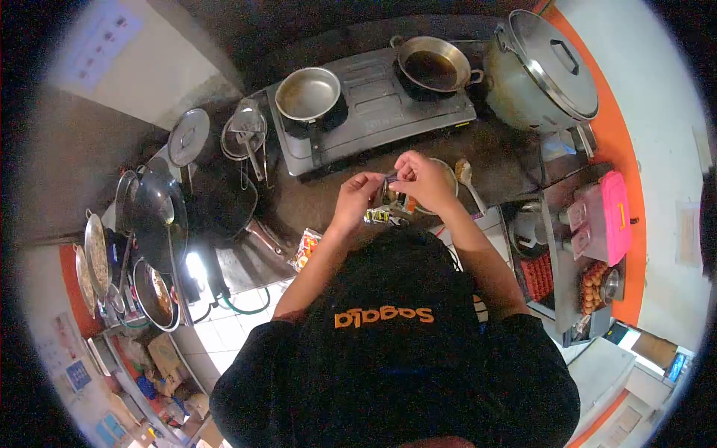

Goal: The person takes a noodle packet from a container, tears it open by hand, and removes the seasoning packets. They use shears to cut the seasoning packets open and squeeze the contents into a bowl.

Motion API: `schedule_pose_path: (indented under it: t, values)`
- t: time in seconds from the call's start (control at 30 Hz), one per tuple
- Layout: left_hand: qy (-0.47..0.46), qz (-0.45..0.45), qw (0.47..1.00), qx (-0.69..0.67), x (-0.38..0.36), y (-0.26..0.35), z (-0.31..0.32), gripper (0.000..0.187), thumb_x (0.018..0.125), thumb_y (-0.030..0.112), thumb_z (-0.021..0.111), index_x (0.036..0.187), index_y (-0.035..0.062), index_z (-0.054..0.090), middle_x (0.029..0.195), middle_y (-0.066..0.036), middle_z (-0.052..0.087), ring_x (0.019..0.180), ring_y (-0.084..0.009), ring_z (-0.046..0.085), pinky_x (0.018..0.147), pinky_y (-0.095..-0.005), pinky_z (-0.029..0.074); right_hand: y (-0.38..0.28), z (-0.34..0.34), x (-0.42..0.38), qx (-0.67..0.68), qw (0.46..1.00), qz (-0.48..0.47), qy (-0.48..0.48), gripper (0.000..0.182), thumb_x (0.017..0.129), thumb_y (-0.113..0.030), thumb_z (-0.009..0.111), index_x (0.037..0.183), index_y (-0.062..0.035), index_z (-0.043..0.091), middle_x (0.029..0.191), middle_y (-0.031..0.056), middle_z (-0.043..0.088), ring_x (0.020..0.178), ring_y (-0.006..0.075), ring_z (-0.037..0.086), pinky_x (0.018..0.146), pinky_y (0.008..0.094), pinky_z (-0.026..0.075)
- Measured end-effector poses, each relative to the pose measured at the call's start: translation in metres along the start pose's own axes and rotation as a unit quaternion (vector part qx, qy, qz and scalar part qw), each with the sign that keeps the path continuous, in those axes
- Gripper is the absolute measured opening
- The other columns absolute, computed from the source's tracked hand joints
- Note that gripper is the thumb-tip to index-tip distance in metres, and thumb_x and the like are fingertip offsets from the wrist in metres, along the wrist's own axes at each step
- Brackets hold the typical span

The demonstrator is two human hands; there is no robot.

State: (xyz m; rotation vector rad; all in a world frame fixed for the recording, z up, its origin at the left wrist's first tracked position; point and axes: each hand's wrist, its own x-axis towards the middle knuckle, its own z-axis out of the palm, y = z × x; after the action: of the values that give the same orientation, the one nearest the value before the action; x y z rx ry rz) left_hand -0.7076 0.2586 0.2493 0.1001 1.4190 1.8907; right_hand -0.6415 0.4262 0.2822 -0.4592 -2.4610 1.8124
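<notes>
My left hand [357, 200] and my right hand [426, 184] meet over the counter in front of the stove. Between them, pinched in the fingertips of both, is a small dark sachet [389, 187]; its print is too small to read. Just below my hands lie yellow-and-black packets [379, 216]. A round bowl or plate [450, 176] is partly hidden behind my right hand and forearm. Beside it rests a spoon-like utensil [466, 176] with a pale handle. A red-and-orange packet [307, 248] lies left of my left forearm.
On the two-burner gas stove [373, 101] sit a steel saucepan [308, 95] and a wok of dark liquid [431, 67]. A large lidded pot [541, 75] stands at right. Woks and pans [216, 198] crowd the left. Eggs [594, 287] and a pink-lidded box [614, 216] are at right.
</notes>
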Motion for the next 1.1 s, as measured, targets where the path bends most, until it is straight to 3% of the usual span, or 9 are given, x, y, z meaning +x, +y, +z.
schedule_pose_path:
  t: [0.17, 0.3, 0.37, 0.43, 0.67, 0.73, 0.83, 0.97, 1.1]
  values:
    - [0.003, -0.014, 1.0, 0.017, 0.003, -0.006, -0.007, 0.017, 0.093, 0.015, 0.055, 0.099, 0.0021, 0.065, 0.076, 0.001, 0.062, 0.063, -0.0065, 0.052, 0.056, -0.0225, 0.042, -0.001, 0.002, 0.001, 0.037, 0.999, -0.016, -0.025, 0.024, 0.07, -0.004, 0.074, 0.084, -0.0036, 0.055, 0.07, 0.0014, 0.056, 0.068, 0.0098, 0.055, 0.06, 0.0267, 0.046]
    - [0.156, 0.152, 0.974, 0.067, 0.001, -0.003, 0.005, 0.017, 0.089, 0.013, 0.061, 0.098, 0.0005, 0.068, 0.083, -0.003, 0.067, 0.068, -0.0106, 0.057, 0.063, -0.0247, 0.047, 0.002, 0.004, 0.002, -0.067, 0.992, 0.073, 0.077, 0.021, 0.076, -0.007, 0.072, 0.092, -0.0032, 0.058, 0.076, 0.0011, 0.058, 0.065, 0.0083, 0.054, 0.058, 0.0224, 0.044]
    - [0.177, 0.231, 0.952, 0.091, 0.001, -0.006, 0.011, 0.016, 0.086, 0.011, 0.063, 0.097, 0.0013, 0.069, 0.085, -0.006, 0.069, 0.069, -0.0138, 0.06, 0.067, -0.0265, 0.049, 0.018, 0.019, 0.007, 0.153, 0.966, 0.154, 0.137, 0.017, 0.073, -0.007, 0.071, 0.086, 0.0002, 0.062, 0.078, 0.0054, 0.062, 0.069, 0.0133, 0.059, 0.06, 0.0278, 0.047]
    - [0.125, 0.423, 0.802, 0.403, -0.003, -0.002, 0.019, 0.018, 0.081, 0.008, 0.068, 0.098, 0.005, 0.07, 0.094, -0.011, 0.069, 0.078, -0.0234, 0.063, 0.075, -0.0311, 0.05, 0.02, 0.034, 0.005, 0.22, 0.949, 0.186, 0.128, 0.018, 0.078, -0.008, 0.067, 0.093, 0.0008, 0.063, 0.083, 0.007, 0.064, 0.073, 0.0142, 0.059, 0.065, 0.0282, 0.048]
    - [0.111, 0.401, 0.797, 0.439, -0.006, 0.01, 0.04, 0.022, 0.081, 0.007, 0.063, 0.102, 0.0005, 0.065, 0.099, -0.015, 0.057, 0.088, -0.0315, 0.058, 0.077, -0.0378, 0.048, 0.026, 0.04, -0.002, 0.591, 0.785, 0.173, 0.076, 0.019, 0.088, -0.014, 0.062, 0.103, -0.0026, 0.063, 0.093, 0.0041, 0.064, 0.084, 0.0125, 0.059, 0.075, 0.0267, 0.047]
    - [0.086, 0.414, 0.789, 0.446, -0.004, 0.011, 0.04, 0.022, 0.083, 0.006, 0.06, 0.103, -0.0008, 0.063, 0.098, -0.015, 0.057, 0.087, -0.0316, 0.057, 0.076, -0.0373, 0.048, 0.018, 0.042, -0.001, 0.466, 0.869, 0.109, 0.125, 0.022, 0.087, -0.012, 0.062, 0.107, -0.0023, 0.064, 0.094, 0.0042, 0.064, 0.083, 0.011, 0.058, 0.074, 0.0259, 0.047]
    - [0.049, 0.282, 0.924, 0.256, -0.004, 0.016, 0.035, 0.024, 0.084, 0.005, 0.058, 0.107, -0.0011, 0.06, 0.102, -0.016, 0.054, 0.092, -0.0319, 0.055, 0.082, -0.0376, 0.046, 0.022, 0.029, 0.002, 0.367, 0.92, 0.064, 0.122, 0.028, 0.088, -0.006, 0.06, 0.116, 0.0007, 0.059, 0.097, 0.0027, 0.064, 0.085, 0.01, 0.059, 0.074, 0.0227, 0.048]
    - [0.11, 0.366, 0.814, 0.437, 0.005, 0.039, 0.026, 0.024, 0.083, 0.008, 0.065, 0.106, 0.001, 0.061, 0.101, -0.014, 0.059, 0.091, -0.0234, 0.059, 0.078, -0.0319, 0.048, 0.019, 0.011, 0.001, 0.214, 0.97, 0.107, 0.053, 0.028, 0.086, -0.002, 0.06, 0.113, 0.0018, 0.057, 0.096, 0.0043, 0.064, 0.084, 0.0099, 0.059, 0.074, 0.022, 0.047]
    - [0.001, 0.144, 0.922, 0.36, 0.015, 0.041, 0.008, 0.02, 0.08, 0.012, 0.07, 0.095, -0.0002, 0.066, 0.082, -0.009, 0.067, 0.08, -0.011, 0.061, 0.073, -0.027, 0.048, 0.005, 0.009, 0.003, 0.123, 0.991, 0.046, 0.004, 0.029, 0.082, -0.005, 0.066, 0.108, 0.0002, 0.053, 0.096, 0.0091, 0.063, 0.089, 0.0165, 0.061, 0.08, 0.0285, 0.048]
